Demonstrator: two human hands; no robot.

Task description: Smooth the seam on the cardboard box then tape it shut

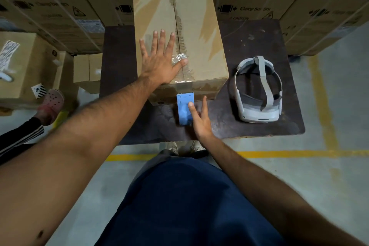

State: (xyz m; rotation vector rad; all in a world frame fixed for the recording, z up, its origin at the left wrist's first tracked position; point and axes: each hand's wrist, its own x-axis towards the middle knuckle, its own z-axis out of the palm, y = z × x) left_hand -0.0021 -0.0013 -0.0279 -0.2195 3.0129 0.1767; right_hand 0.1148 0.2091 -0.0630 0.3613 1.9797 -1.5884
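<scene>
left hand flat on cardboard box, right hand on tape dispenser

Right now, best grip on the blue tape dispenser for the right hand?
Wrap the dispenser across its long side edges, near its lower end, coming from the person's side. It stands against the box front, far end at the tape, so only the near end is free. The right hand already touches it.
</scene>
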